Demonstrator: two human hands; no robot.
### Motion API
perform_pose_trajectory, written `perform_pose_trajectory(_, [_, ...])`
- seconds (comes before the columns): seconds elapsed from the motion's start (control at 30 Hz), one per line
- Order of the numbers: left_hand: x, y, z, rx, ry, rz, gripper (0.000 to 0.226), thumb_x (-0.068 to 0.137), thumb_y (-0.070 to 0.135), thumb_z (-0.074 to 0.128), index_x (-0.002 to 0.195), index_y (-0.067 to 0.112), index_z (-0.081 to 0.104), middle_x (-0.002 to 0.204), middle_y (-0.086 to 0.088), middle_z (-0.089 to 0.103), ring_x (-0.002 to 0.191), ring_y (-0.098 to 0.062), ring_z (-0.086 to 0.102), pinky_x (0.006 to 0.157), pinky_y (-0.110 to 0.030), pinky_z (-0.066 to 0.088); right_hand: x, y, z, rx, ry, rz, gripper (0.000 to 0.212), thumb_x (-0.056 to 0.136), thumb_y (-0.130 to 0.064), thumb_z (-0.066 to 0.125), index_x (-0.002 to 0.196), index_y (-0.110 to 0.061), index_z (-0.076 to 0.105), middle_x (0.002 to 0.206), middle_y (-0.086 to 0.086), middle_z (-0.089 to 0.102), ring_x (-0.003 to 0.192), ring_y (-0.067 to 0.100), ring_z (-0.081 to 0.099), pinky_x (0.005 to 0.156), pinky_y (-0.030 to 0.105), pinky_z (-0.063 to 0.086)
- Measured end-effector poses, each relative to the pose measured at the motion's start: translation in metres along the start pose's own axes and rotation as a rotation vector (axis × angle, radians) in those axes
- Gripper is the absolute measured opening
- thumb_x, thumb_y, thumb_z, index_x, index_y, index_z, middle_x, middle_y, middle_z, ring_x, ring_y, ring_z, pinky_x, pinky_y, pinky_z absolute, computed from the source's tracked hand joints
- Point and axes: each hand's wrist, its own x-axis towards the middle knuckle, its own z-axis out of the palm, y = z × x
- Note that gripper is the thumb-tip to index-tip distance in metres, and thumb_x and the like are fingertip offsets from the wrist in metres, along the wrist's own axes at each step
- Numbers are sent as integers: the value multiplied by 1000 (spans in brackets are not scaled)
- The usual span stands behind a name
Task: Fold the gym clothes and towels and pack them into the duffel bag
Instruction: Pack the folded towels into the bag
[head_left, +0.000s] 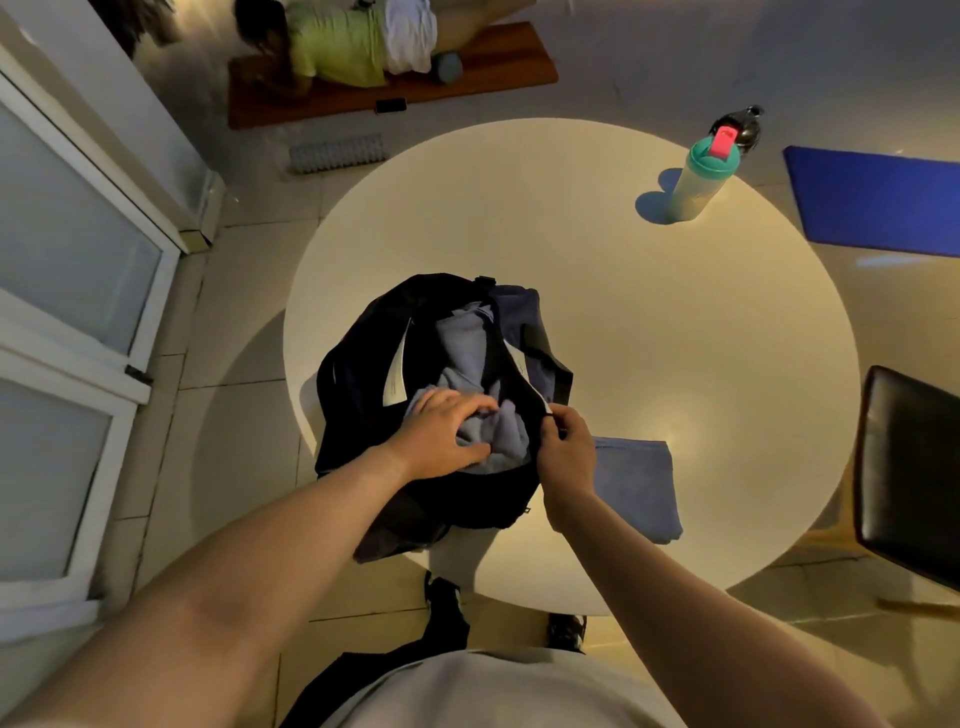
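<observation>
A dark duffel bag lies open on the near left part of a round white table. Bluish-grey cloth fills its opening. My left hand is inside the opening, fingers curled into that cloth. My right hand pinches the bag's right rim beside the zip. A folded blue-grey towel lies flat on the table just right of the bag, partly behind my right wrist.
A teal-lidded shaker bottle stands at the table's far right. A black chair sits at the right edge. A person lies on an orange mat on the floor beyond; a blue mat is right. White doors line the left.
</observation>
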Motion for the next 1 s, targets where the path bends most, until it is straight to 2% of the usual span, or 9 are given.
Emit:
perform_pose_trajectory(0.13, [7,19,4,202,-128,-30,52,97,45,52,146,31,43,144,-1,46,140,-27,29,120,-42,9,-2,-5,3,38,-36,-30,21,97,-17,50,92,-32,65,97,1,68,94,23,64,86,54,55])
perform_pose_trajectory(0.23, [17,27,13,285,-139,-120,39,100,43,41,133,27,53,146,-2,43,141,-30,26,122,-51,2,1,1,-4,-78,-19,-62,18,95,-27,48,95,-32,65,98,-3,67,94,20,63,83,53,55])
perform_pose_trajectory(0.33, [26,29,17,338,-91,-238,35,102,38,37,132,26,52,152,-2,38,142,-30,26,121,-57,4,2,5,-18,-193,-9,-131,21,99,-20,50,103,-27,69,100,-2,65,98,21,60,87,53,54])
perform_pose_trajectory(0.47, [31,46,28,397,-54,-370,64,93,43,59,147,19,37,156,-9,26,146,-34,19,122,-55,2,-2,2,-24,-228,-122,-182,23,102,-21,49,95,-35,67,96,-9,66,95,14,63,84,49,57])
perform_pose_trajectory(0.53, [27,55,34,347,53,-355,65,88,41,65,144,18,40,147,-12,34,139,-35,28,121,-52,11,-4,3,-25,-246,-136,-191,22,101,-26,50,93,-41,65,95,-16,65,96,12,62,86,50,55])
perform_pose_trajectory(0.63, [5,53,44,282,362,-204,25,87,35,61,109,24,58,114,-3,51,109,-29,45,104,-47,33,-6,4,-28,-320,-100,-241,15,97,-32,52,99,-47,54,96,-22,58,102,16,58,91,51,50])
perform_pose_trajectory(0.7, [-15,45,54,285,478,-141,14,91,40,58,95,29,64,100,5,56,102,-22,48,99,-46,33,-12,4,-30,-399,-76,-295,13,97,-32,54,105,-42,51,99,-16,57,104,19,54,92,49,47])
perform_pose_trajectory(0.87, [-47,31,74,294,318,-171,35,94,44,44,115,32,70,121,13,64,127,-17,46,110,-50,24,-30,-4,-27,-641,-102,-352,42,85,-56,62,115,-34,44,112,-8,46,107,16,38,91,40,35])
perform_pose_trajectory(1.0, [-43,41,72,232,224,-178,46,102,48,29,123,32,67,134,11,60,141,-15,36,114,-54,22,-23,-5,-18,-677,-164,-269,29,91,-22,62,115,-34,49,108,-5,65,108,23,52,94,45,35])
